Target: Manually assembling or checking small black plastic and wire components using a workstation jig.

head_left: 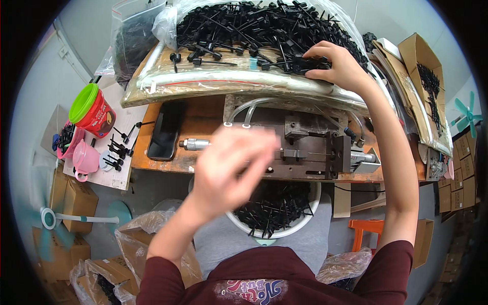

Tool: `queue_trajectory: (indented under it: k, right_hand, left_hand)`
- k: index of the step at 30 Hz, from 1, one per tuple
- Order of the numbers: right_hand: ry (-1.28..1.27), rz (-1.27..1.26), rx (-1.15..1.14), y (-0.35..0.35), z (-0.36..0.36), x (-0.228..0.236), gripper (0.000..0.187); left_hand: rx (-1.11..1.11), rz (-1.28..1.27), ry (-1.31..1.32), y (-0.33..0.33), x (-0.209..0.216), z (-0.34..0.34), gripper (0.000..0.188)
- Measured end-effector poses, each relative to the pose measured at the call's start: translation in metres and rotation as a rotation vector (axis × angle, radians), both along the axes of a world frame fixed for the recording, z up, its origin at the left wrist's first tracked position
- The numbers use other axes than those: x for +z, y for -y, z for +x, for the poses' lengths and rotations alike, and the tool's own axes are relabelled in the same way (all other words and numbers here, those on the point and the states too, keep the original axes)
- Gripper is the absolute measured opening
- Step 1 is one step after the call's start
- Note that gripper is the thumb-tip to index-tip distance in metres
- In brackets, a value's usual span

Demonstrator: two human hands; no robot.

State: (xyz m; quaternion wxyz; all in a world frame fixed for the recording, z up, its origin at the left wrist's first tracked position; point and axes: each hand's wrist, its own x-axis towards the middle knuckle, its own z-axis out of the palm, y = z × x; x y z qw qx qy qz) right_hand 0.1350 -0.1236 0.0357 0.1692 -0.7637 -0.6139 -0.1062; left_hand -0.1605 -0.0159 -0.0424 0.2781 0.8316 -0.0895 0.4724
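Observation:
My right hand (pixel 338 66) reaches to the near right edge of a large heap of black plastic parts (pixel 239 25) with thin stems. Its thumb and fingers are apart, with black parts (pixel 305 65) between and under them; a firm hold does not show. My left hand (pixel 231 165) is smeared by motion above the metal fixture (pixel 305 152), so its fingers and anything in them cannot be made out. The fixture has a small block in the middle and a cylinder at each end. Below it, a white tub (pixel 316 206) in my lap holds many black stemmed parts.
A plastic-wrapped tray (pixel 203 81) carries the heap behind the fixture. At left are a phone (pixel 165 131), a red bucket with green rim (pixel 95 112), a pink cup (pixel 85 160) and loose black parts (pixel 119 150). Clear hoses (pixel 254 103) curve over the fixture; an orange stool (pixel 363 226) stands at right.

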Motion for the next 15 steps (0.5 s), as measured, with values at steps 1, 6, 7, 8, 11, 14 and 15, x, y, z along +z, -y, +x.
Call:
queue_trajectory:
  k: [1,6,7,8,11,14,15]
  right_hand:
    - [0.080,0.047,0.004,0.005,0.002,-0.002,0.033]
    - [0.137,0.100,-0.011,0.010,-0.003,-0.001,0.021]
    - [0.093,0.089,-0.035,0.012,-0.003,0.000,0.021]
    - [0.050,0.127,-0.046,0.014,-0.001,-0.001,0.021]
    - [-0.053,0.206,-0.113,0.024,0.009,-0.002,0.021]
    - [-0.132,0.254,-0.207,0.032,0.021,-0.005,0.022]
    - [-0.192,0.309,-0.218,0.035,0.024,-0.007,0.022]
  left_hand:
    - [0.069,0.026,0.020,-0.008,0.013,0.019,0.022]
    - [0.324,0.145,-0.088,-0.052,0.031,0.108,0.031]
    - [0.361,0.160,-0.163,-0.058,0.032,0.121,0.033]
    - [0.362,0.101,-0.330,-0.063,0.033,0.129,0.036]
    - [0.306,0.031,-0.512,-0.066,0.041,0.143,0.027]
    - [0.276,0.089,-0.439,-0.069,0.041,0.142,0.024]
    - [0.288,0.127,-0.415,-0.069,0.042,0.141,0.023]
